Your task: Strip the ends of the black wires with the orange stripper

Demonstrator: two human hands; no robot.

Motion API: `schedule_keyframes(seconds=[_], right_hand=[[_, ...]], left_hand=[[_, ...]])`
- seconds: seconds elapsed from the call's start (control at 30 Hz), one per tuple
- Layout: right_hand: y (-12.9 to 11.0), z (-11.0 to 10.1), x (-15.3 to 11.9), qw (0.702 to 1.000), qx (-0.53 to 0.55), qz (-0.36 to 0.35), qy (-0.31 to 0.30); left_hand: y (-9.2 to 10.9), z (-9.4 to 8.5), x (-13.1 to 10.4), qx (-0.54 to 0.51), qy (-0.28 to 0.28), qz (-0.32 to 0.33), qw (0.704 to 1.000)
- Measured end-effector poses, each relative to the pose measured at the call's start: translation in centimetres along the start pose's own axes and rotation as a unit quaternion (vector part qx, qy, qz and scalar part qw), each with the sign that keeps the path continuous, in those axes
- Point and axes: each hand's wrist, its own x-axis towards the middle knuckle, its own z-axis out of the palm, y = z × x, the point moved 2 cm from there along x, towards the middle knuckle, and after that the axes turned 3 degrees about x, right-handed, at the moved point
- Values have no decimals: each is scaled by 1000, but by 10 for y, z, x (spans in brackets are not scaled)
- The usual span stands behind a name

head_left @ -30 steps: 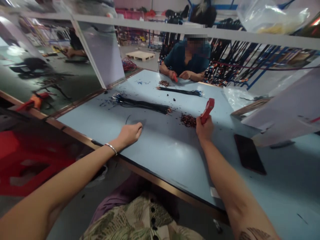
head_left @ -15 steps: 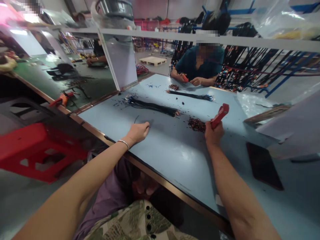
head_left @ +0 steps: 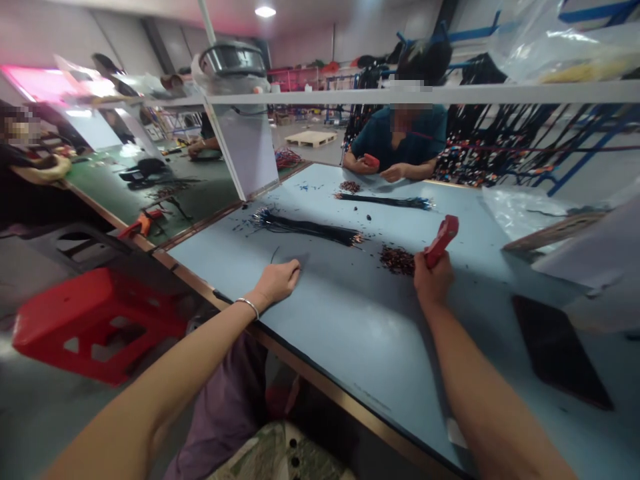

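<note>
My left hand (head_left: 281,280) is closed just above the blue table (head_left: 345,320), left of the middle. A thin dark wire (head_left: 275,255) sticks up behind its knuckles and seems to be pinched in it. Wrapped round a red-handled tool (head_left: 443,239), my right hand (head_left: 434,279) is at the right, beside a pile of small reddish-brown pieces (head_left: 397,259). Beyond both hands lies a bundle of black wires (head_left: 313,229), with bluish ends at the left and coppery ends at the right.
Across the table a person (head_left: 397,143) holds a red tool near a second wire bundle (head_left: 383,200). A dark flat object (head_left: 557,350) lies at the right. A white shelf (head_left: 375,95) spans above. A red stool (head_left: 100,323) stands at the left.
The view has tilted up slightly, so the scene sits lower in the picture. Both my hands keep nearly the same pose, still closed.
</note>
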Motion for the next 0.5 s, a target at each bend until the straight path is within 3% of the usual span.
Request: schedule_keyframes(seconds=[0.5], right_hand=[[-5, 2, -2, 999, 42, -21, -20]], left_hand=[[-8, -6, 4, -14, 1, -4, 1000]])
